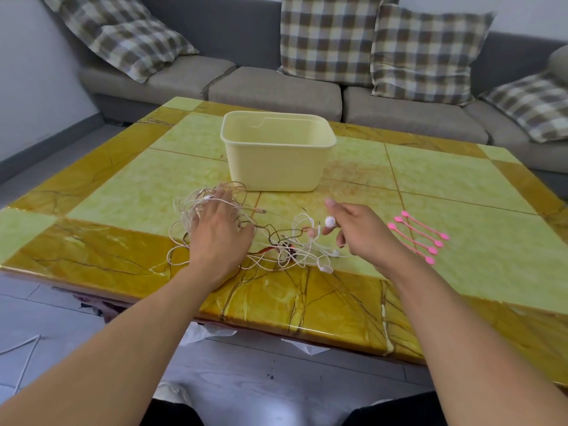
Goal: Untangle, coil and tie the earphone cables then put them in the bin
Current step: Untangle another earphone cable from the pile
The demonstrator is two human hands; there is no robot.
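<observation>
A grey sofa [276, 87] with checked cushions [325, 38] runs along the far side, behind the yellow and amber table [445, 179] I am leaning over. On the table, towards the far middle, stands the pale yellow bin [276, 162], open at the top, and I can see nothing inside it from here.

Just in front of the bin, on its left, lies the tangle of earphone cables [246, 238], a loose heap of white and beige loops with a darker reddish strand running through the middle, all still knotted together on the tabletop.

My left hand [219, 232] lies flat on the left part of the heap, fingers straight and spread, pressing the loops down, with some strands lying over my fingers.

My right hand [359, 232] hovers just right of the heap, fingers curled, pinching a white earbud [329, 222] between thumb and fingertips, its cable trailing down into the tangle.

To the right of that hand, apart from the cables, four pink ties [419, 236] lie side by side on the table.
</observation>
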